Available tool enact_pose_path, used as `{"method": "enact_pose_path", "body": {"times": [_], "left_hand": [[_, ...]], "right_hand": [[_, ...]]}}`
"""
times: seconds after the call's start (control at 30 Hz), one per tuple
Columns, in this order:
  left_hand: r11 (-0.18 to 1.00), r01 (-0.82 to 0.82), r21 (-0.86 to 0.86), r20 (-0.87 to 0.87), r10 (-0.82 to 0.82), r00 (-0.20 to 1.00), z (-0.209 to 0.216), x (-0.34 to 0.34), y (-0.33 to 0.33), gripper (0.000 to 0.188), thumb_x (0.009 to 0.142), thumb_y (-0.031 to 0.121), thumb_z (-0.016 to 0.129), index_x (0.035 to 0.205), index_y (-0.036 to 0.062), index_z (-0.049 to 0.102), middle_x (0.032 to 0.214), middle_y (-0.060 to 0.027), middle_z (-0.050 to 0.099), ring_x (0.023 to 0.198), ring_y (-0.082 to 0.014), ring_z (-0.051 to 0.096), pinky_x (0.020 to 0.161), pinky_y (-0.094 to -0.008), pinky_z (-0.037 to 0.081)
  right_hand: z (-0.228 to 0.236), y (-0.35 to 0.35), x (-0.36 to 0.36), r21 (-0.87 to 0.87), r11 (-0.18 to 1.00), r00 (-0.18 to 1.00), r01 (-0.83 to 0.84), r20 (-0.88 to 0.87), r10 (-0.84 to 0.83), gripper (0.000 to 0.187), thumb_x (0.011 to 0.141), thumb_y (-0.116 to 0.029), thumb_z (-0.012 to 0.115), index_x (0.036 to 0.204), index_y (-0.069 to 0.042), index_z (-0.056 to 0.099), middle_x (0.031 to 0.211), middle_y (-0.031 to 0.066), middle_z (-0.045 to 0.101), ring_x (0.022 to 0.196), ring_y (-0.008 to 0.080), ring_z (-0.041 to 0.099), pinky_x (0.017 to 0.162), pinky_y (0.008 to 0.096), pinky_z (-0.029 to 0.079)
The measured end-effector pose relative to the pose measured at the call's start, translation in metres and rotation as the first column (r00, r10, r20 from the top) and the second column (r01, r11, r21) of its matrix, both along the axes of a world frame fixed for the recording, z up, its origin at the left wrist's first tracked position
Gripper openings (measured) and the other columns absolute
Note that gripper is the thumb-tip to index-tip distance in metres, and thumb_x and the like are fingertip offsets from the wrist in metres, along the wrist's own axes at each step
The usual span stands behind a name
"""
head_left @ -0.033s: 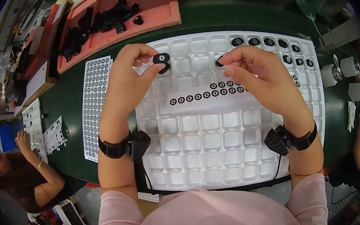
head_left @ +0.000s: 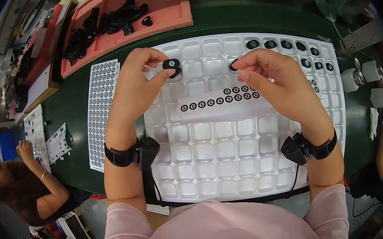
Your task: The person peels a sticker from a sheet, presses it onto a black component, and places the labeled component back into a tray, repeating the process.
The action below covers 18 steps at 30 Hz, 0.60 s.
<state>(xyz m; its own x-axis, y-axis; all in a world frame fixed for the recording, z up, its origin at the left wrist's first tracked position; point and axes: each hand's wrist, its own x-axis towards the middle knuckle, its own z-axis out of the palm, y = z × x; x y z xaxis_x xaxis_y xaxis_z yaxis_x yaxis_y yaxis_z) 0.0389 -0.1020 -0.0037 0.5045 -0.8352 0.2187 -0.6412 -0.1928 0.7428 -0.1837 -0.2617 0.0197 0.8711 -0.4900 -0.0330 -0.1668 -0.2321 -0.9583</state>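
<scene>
My left hand (head_left: pixel 138 87) pinches a small black oval part (head_left: pixel 172 64) between thumb and fingers, its white-marked face showing. A little to the right, my right hand (head_left: pixel 279 81) has thumb and forefinger close together on a small black round sticker (head_left: pixel 233 65), partly covered by the fingertip. Both hands hover over a white moulded tray (head_left: pixel 204 153) with many square pockets. Across the tray's middle lies a white sticker sheet (head_left: pixel 209 113) with rows of round black stickers, its right end hidden under my right hand. Several black oval parts (head_left: pixel 286 44) sit in pockets at the far right.
Left of the tray lies a taller sheet of round stickers (head_left: pixel 98 111) on the green table (head_left: pixel 230 2). A pink foam tray (head_left: pixel 168 20) with black parts stands at the far left. Co-workers sit on both sides; one person's arm (head_left: pixel 47 183) shows at left.
My left hand and the black oval part have dipped very slightly. My right hand stays in nearly the same place.
</scene>
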Motion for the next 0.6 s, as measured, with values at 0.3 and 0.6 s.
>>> {"method": "enact_pose_path", "body": {"times": [0.3,0.6], "left_hand": [[0.990,0.083,0.111,0.121,-0.096,0.988,0.001,-0.018,-0.002,0.031,0.073,0.001,0.075,0.102,0.0030,0.063,0.097,-0.0074,0.060,0.088,-0.0216,0.057,0.079,-0.0312,0.047],[0.951,0.284,0.119,0.251,-0.306,0.919,-0.020,-0.077,-0.014,0.023,0.078,0.007,0.068,0.099,-0.0010,0.064,0.096,-0.0145,0.062,0.094,-0.0347,0.059,0.082,-0.0428,0.047]], "right_hand": [[-0.007,-0.006,-0.001,-0.187,0.982,0.997,-0.029,-0.070,0.017,0.017,0.085,-0.002,0.065,0.102,0.000,0.064,0.090,0.0038,0.065,0.079,0.0120,0.058,0.073,0.0256,0.047],[-0.036,0.006,0.005,-0.520,0.840,0.986,-0.152,-0.136,0.094,0.022,0.076,0.001,0.070,0.096,0.000,0.062,0.090,0.0092,0.064,0.084,0.0214,0.061,0.078,0.0331,0.049]]}}
